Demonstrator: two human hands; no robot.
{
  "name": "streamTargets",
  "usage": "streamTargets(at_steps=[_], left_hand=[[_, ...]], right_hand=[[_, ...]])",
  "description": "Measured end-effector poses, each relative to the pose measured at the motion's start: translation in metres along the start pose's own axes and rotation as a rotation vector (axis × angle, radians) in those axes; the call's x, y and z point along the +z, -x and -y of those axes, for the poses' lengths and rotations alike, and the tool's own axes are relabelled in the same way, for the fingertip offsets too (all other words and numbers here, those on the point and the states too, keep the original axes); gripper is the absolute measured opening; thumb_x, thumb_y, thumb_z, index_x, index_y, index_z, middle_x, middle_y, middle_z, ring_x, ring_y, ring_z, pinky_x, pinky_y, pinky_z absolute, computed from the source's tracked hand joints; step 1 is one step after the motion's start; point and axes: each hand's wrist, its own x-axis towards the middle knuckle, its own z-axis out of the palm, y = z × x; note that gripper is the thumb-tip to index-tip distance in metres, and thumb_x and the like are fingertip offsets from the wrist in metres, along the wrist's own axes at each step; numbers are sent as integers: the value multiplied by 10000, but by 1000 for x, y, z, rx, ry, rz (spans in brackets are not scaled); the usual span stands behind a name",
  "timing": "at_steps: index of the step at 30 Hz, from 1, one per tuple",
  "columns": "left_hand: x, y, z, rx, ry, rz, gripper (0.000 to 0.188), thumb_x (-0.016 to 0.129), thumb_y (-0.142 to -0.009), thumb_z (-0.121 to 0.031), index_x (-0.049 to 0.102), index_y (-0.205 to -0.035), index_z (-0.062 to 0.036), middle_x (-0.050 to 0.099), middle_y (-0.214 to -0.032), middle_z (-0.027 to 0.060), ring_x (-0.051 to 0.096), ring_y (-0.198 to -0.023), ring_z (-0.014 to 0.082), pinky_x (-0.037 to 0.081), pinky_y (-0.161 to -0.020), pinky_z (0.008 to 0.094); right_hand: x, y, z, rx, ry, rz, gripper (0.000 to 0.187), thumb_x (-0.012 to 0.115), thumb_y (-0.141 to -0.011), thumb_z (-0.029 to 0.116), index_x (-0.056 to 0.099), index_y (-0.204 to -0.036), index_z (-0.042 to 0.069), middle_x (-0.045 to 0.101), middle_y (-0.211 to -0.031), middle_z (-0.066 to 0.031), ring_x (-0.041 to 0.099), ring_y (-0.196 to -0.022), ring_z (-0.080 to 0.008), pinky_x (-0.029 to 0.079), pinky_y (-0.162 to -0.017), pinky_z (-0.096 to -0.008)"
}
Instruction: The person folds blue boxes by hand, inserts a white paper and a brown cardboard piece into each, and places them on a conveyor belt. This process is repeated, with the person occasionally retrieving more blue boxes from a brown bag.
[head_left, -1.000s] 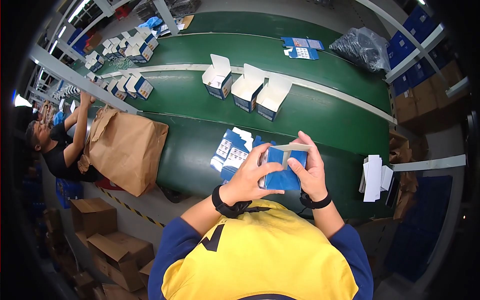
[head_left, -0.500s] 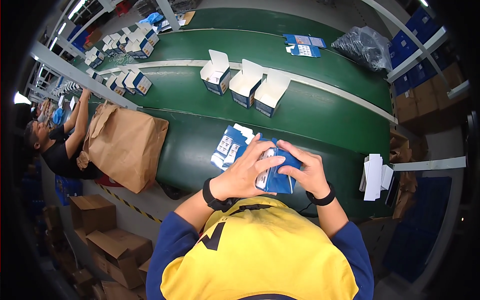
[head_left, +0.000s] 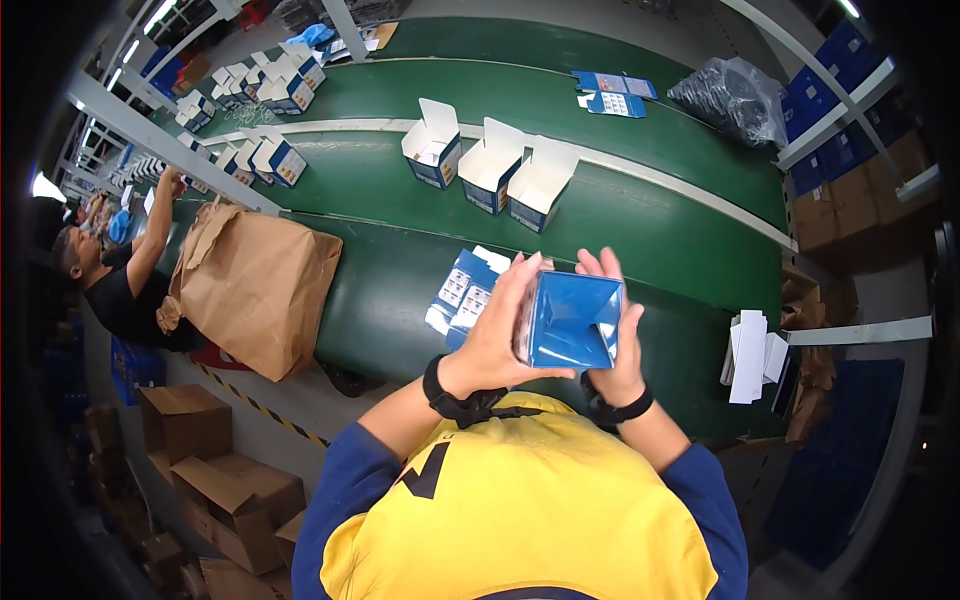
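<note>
A blue cardboard box (head_left: 572, 325) stands between my two palms above the near belt, its folded blue end turned up. My left hand (head_left: 494, 345) presses along the box's left side with the fingers stretched forward. Against the right side lies my right hand (head_left: 624, 345), thumb near the box's edge and fingers raised behind it. Left of my hands, flat blue-and-white box blanks (head_left: 462, 292) lie on the green belt, partly covered by my left hand. Beyond stand three boxes with raised white lids: one on the left (head_left: 432, 160), one in the middle (head_left: 490, 180) and one on the right (head_left: 535, 200).
A large brown paper bag (head_left: 255, 290) stands at the left, with a person (head_left: 130, 265) beyond it. White card pieces (head_left: 748, 355) lie at the right edge. More open boxes (head_left: 285, 90) stand far left; flat blanks (head_left: 612, 92) and a clear plastic bag (head_left: 728, 100) lie far right.
The box has turned so its blue end faces up. My hands have moved apart from its top onto its left and right sides.
</note>
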Motion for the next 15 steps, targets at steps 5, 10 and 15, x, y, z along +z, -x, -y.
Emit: streamTargets(at_steps=[5,10,15], left_hand=[[18,-6,3,-27,36,-130,1083,859,-549,-310,190,-1365,-62,293,-1367,202,347,-1253,375,222,-1055,499],[16,6,13,-198,314,-7,1034,838,-582,-232,191,-1373,-80,241,-1422,191,302,-1299,366,299,-1025,464],[17,6,43,278,-196,44,889,769,-627,-79,258,-1354,-123,290,-1413,149,326,-1279,374,372,-980,460]], right_hand=[[0,8,-7,-187,98,115,836,318,-889,601,36,-1433,33,55,-1486,-174,74,-1372,-260,112,-1094,-388],[-33,3,-2,-200,348,250,810,365,-900,555,42,-1436,41,73,-1483,-168,80,-1372,-267,94,-1098,-388],[-55,-16,5,442,19,62,855,508,-870,483,37,-1434,46,242,-1438,-143,347,-1274,-257,280,-1050,-386]])
